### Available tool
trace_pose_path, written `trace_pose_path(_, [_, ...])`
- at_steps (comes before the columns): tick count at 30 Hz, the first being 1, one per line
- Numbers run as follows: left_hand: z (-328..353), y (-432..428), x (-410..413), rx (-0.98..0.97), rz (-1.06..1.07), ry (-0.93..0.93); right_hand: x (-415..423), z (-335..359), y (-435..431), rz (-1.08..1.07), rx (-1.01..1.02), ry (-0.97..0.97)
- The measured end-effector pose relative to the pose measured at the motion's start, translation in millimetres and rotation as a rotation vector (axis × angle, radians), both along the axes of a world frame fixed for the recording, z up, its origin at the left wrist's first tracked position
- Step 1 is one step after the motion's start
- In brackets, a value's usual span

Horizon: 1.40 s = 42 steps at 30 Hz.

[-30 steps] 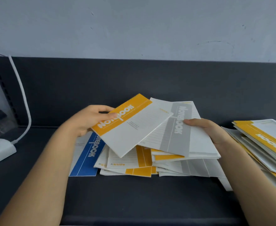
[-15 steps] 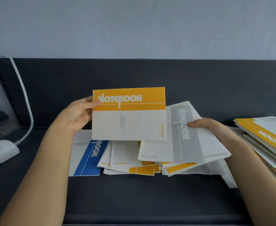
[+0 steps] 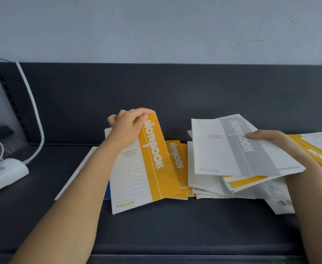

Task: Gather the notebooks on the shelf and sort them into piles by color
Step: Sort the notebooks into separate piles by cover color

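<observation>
Dim, flat light; soft, wide-angle edge distortion.

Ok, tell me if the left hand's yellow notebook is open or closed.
Closed: the yellow notebook shows its whole front cover, no inner pages spread; the left hand grips its top corner.

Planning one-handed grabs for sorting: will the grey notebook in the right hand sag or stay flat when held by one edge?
Probably stiff: the grey notebook juts out flat from the right hand, gripped at one edge, with no visible droop. Likely light, since it looks thin. Its smooth cover may slip over the notebooks beneath.
</observation>
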<state>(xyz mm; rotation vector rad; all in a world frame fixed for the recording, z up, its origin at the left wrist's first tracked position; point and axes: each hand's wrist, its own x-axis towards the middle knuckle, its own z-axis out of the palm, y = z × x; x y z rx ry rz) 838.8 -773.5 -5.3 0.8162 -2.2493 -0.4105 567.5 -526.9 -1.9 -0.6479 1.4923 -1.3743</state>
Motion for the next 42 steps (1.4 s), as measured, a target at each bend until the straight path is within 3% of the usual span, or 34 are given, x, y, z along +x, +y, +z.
trace_pose_path(4, [-14.4, 1.0, -22.4, -0.063, -0.036, -0.014, -11.1, -3.9, 3.7, -0.106, -0.067, -0.072])
trace_pose_path(8, [-17.5, 14.0, -40.3, -0.05, -0.028, -0.142, 8.3, -3.5, -2.1, -0.114, -0.1, 0.004])
trace_pose_path(12, [4.1, 34.5, -20.5, 0.072, -0.103, -0.573, 21.7, -5.3, -10.1, -0.082, -0.046, 0.015])
trace_pose_path(16, [10.9, 59.6, -4.7, 0.242, -0.293, -1.2, 23.2, -5.8, -13.1, -0.088, -0.034, 0.015])
trace_pose_path(19, [-0.5, 67.2, -11.6, 0.221, -0.345, -1.36, 22.5, -2.5, -11.3, -0.123, -0.069, -0.021])
trace_pose_path(27, [-3.2, 44.3, -9.0, 0.282, -0.373, -1.105, 22.0, -4.5, -10.9, -0.199, -0.183, -0.052])
trace_pose_path(30, [-0.7, 42.6, -9.1, 0.566, -0.502, -0.679, 31.2, -3.7, -12.8, -0.161, -0.173, -0.075])
trace_pose_path(33, [6.4, 57.5, -25.0, 0.697, -0.452, -0.142, 36.5, -1.7, -14.6, -0.112, -0.171, -0.123])
trace_pose_path(35, [15.0, 68.2, -39.2, 0.743, -0.376, 0.043, 38.7, 3.5, -13.7, -0.091, -0.176, -0.123])
trace_pose_path(42, [30.0, 88.8, -83.1, 0.762, -0.235, 0.138, 2.1, 31.2, 13.4, -0.119, -0.169, 0.003])
